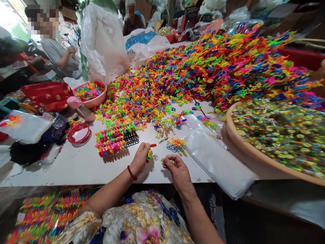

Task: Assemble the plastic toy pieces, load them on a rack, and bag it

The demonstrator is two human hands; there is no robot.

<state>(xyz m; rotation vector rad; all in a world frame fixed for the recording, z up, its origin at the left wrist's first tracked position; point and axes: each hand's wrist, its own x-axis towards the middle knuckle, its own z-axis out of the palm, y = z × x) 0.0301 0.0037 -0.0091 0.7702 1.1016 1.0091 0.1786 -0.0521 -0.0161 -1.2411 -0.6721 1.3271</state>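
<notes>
Our left hand [142, 155], fingers closed, grips colorful pieces [149, 154]; our right [175, 164], half-curled beside them, pinches something small.

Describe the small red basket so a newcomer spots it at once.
On the white table, look left for the pink-capped bottle. The small red basket sits just nearer the front edge; unlike the pink bowl of colorful pieces, it holds something white.

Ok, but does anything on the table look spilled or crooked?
The clear plastic wrapping lies crooked: one end sticks out past the near edge of the table. The big heap of colourful pieces looks messy, but I can't tell whether any spilled.
</notes>
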